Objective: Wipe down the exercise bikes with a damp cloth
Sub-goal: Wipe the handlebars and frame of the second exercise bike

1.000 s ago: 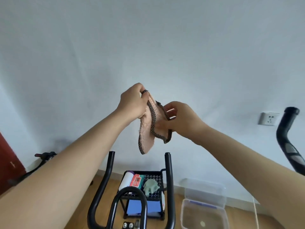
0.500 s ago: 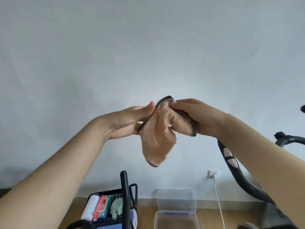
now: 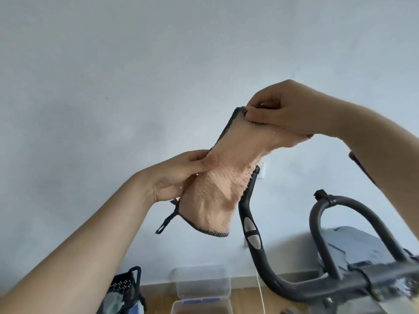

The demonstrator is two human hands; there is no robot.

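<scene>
A peach-coloured cloth (image 3: 223, 184) with a dark dotted hem hangs stretched between both hands in front of the white wall. My right hand (image 3: 288, 107) pinches its upper edge, high and to the right. Lower down, my left hand (image 3: 179, 175) grips the cloth's left side; a small dark hanging loop dangles below it. The exercise bike's black handlebars (image 3: 251, 225) curve up at the lower right, partly behind the cloth, with grey sensor pads on the grip.
A clear plastic tub (image 3: 201, 282) stands on the wooden floor below. A black mesh cart (image 3: 127, 286) holding supplies sits at the lower left. A wall socket and white cable show behind the handlebar. The bike's grey console (image 3: 353, 245) is at the right.
The view has swung right, bringing the bike's handlebars in close. My hands have pulled apart, right hand up and left hand down, spreading the bunched cloth out longer.
</scene>
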